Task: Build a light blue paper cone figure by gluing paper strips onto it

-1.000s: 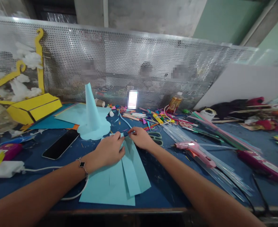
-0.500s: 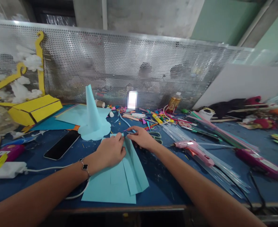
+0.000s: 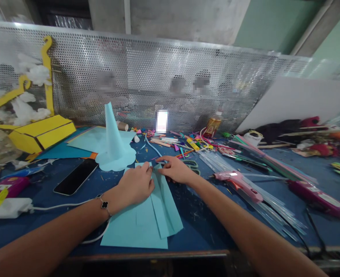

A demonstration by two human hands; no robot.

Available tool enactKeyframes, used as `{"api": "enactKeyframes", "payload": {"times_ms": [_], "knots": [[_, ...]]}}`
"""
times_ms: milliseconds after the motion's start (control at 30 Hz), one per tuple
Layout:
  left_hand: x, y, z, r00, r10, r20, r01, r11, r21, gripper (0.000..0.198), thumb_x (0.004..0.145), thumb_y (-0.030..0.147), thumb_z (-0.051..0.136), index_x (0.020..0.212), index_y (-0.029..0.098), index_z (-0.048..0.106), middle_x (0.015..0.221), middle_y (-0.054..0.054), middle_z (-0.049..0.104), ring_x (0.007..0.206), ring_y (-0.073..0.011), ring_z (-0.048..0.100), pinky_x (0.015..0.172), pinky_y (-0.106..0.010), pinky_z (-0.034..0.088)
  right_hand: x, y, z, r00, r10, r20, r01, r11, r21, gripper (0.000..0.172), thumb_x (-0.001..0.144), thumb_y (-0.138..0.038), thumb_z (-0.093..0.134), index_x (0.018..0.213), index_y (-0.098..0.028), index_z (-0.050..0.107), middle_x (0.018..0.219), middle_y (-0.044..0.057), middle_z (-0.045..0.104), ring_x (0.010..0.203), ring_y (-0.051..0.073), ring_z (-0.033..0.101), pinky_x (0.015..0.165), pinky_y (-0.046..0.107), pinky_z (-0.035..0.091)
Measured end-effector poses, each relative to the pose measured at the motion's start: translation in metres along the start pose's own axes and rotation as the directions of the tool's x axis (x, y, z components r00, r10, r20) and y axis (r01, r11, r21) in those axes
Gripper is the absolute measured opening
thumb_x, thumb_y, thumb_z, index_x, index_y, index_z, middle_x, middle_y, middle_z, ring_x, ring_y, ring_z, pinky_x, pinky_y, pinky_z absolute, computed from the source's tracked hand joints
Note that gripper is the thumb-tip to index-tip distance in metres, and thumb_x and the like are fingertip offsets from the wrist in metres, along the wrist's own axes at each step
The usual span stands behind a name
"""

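fingers (image 3: 144, 167) of the left hand (image 3: 135, 184) lie spread, pressing on the pale blue paper sheet (image 3: 132, 234); fingers (image 3: 161, 160) of the right hand (image 3: 175, 170) draw narrow at the sheet's far end, though whether they grip the paper cannot be told. the sheet lies on the blue surface (image 3: 204, 227), a long raised fold running down it. beyond the sheet stands a pale blue paper cone (image 3: 112, 134); left of the sheet lies a black phone (image 3: 76, 176), and just right of its far end sit green-handled scissors (image 3: 191, 166). a pink glue gun (image 3: 239, 184) rests further right of the sheet. risks: the fold could spring open or crease crookedly if either hand slackens or slides. the far end could catch the scissors if pushed right. if the gun is hot, which cannot be told, paper touching its nozzle could scorch.
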State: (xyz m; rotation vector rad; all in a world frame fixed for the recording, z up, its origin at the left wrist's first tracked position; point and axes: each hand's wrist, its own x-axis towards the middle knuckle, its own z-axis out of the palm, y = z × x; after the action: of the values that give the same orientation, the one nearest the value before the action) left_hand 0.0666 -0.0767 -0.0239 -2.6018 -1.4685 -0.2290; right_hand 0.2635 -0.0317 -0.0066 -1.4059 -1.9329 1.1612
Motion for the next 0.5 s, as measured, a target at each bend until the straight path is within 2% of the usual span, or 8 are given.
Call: {"api": "enactKeyframes", "payload": {"times_ms": [167, 400, 500], "knots": [[-0.0006, 0.0005, 0.0021, 1.000, -0.011, -0.004, 0.011, 1.000, 0.002, 0.037, 0.101, 0.032, 0.043, 0.125, 0.013, 0.064, 0.121, -0.015, 0.062, 0.095, -0.0298, 0.068, 0.073, -0.040, 0.055, 0.0002, 0.0014, -0.0025, 0.999, 0.009, 0.042, -0.009, 1.000, 0.001, 0.040, 0.079, -0.012, 0.063, 0.117, -0.018, 0.069, 0.052, -0.008, 0.058, 0.040, 0.011, 0.051, 0.039, 0.020, 0.038], [-0.0022, -0.0012, 0.0023, 0.997, -0.043, -0.069, 0.043, 0.999, -0.008, 0.038, 0.099, 0.032, 0.048, 0.127, 0.012, 0.063, 0.118, -0.018, 0.063, 0.098, -0.0319, 0.067, 0.078, -0.044, 0.056, -0.0022, 0.0004, -0.0067, 0.997, -0.036, 0.070, 0.037, 0.999, -0.017, 0.041, 0.084, -0.023, 0.067, 0.125, -0.020, 0.066, 0.059, -0.007, 0.061, 0.044, 0.012, 0.054, 0.043, 0.022, 0.042], [-0.0018, -0.0042, -0.0001, 0.993, -0.036, -0.115, 0.035, 0.999, -0.016, 0.034, 0.098, 0.032, 0.050, 0.123, 0.013, 0.065, 0.118, -0.016, 0.063, 0.098, -0.0301, 0.066, 0.080, -0.043, 0.055, 0.0024, 0.0048, -0.0041, 0.996, -0.086, 0.014, 0.087, 0.995, -0.057, 0.039, 0.082, -0.019, 0.067, 0.121, -0.019, 0.067, 0.065, -0.005, 0.064, 0.048, 0.011, 0.053, 0.049, 0.022, 0.042]]}}
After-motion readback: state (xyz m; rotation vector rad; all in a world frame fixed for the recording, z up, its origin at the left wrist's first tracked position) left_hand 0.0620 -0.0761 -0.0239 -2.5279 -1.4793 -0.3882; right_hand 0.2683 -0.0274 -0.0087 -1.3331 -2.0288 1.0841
